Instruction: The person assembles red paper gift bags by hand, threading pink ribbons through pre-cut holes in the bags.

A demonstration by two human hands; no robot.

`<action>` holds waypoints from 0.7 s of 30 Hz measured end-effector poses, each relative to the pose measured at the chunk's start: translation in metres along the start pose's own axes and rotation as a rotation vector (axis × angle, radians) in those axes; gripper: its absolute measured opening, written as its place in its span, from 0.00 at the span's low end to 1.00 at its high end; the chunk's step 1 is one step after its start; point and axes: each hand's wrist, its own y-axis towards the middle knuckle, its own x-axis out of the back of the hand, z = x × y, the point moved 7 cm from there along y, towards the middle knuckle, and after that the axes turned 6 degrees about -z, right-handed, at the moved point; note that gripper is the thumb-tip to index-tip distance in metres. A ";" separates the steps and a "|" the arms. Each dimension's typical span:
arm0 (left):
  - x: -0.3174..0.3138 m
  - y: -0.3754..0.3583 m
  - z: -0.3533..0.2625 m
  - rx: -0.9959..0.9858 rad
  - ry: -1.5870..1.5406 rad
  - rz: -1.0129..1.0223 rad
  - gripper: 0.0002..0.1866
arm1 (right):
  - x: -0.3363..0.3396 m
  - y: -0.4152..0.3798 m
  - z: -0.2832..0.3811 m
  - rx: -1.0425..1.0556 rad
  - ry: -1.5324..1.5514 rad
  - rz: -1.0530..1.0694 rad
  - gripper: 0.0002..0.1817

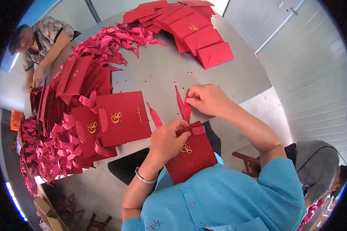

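Note:
Close to my chest I have a small red paper gift bag (191, 156) with gold lettering. My left hand (169, 140) is closed on the bag's top edge, thumb and fingers pinching it. A pink-red ribbon (184, 106) rises from the bag's top, and my right hand (208, 99) pinches one end of it above the table. Another ribbon tail (154, 115) sticks up beside my left hand. To the left, a finished-looking red bag (125, 117) with a ribbon lies flat over another ribboned bag (89, 129).
Flat red bags (196, 29) are fanned out at the table's far side. Loose ribbons (108, 40) are heaped at the back left, near stacked bags (75, 77). Ribboned bags (63, 148) pile at the left edge. A co-worker (46, 42) sits far left; another person (320, 165) is at right.

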 end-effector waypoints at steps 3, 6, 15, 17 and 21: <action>0.000 0.000 0.000 -0.014 -0.013 0.005 0.12 | -0.011 0.011 -0.001 -0.056 0.050 -0.029 0.12; -0.001 0.000 0.002 -0.044 -0.021 0.000 0.12 | -0.019 0.017 0.001 -0.071 0.124 0.006 0.12; 0.001 0.000 0.000 -0.069 0.013 -0.015 0.12 | -0.021 0.010 0.000 -0.056 0.480 -0.048 0.08; 0.000 0.000 0.001 -0.056 0.021 -0.006 0.12 | 0.001 -0.003 0.014 -0.056 0.525 -0.031 0.05; 0.001 0.001 0.002 -0.052 0.018 -0.036 0.12 | 0.021 -0.042 0.037 0.228 0.417 0.035 0.07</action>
